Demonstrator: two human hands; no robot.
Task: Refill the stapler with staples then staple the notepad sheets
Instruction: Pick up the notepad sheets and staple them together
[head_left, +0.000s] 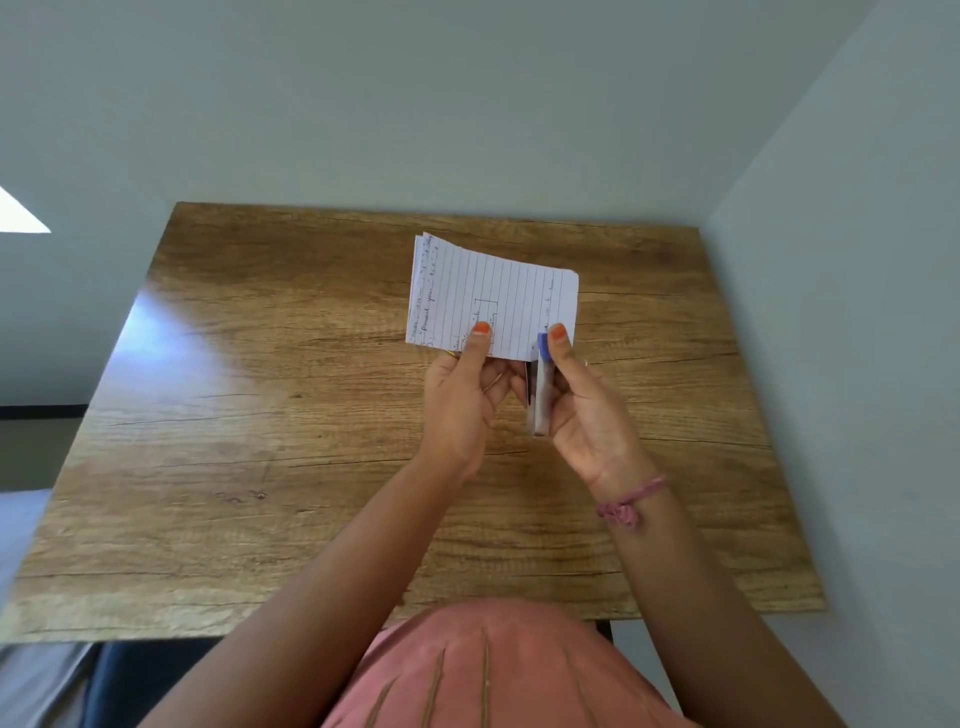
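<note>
The stapler (540, 387) is in the air above the middle of the wooden table (260, 415), standing almost upright in the right hand (582, 410). Its blue tip sits at the near right corner of the notepad sheets (493, 301), and the edge of the paper seems to go into its mouth, but the exact place of contact is too small to see. The right hand grasps the stapler: the thumb, with an orange nail, presses on the blue tip, and the other fingers go behind the body, where they are hidden. The lower grey part of the stapler is blurred, so I cannot tell if it is pressed closed.

The sheets are a small lined stack with handwriting, held flat-on to the camera and lifted off the table. The words are not readable. The left hand (462, 400) pinches the near edge of the stack, thumb on the front, fingers mostly hidden behind the paper.

A pink thread bracelet (628, 504) is on the right wrist. The pink garment (493, 670) of the person is cut off by the bottom edge.
</note>
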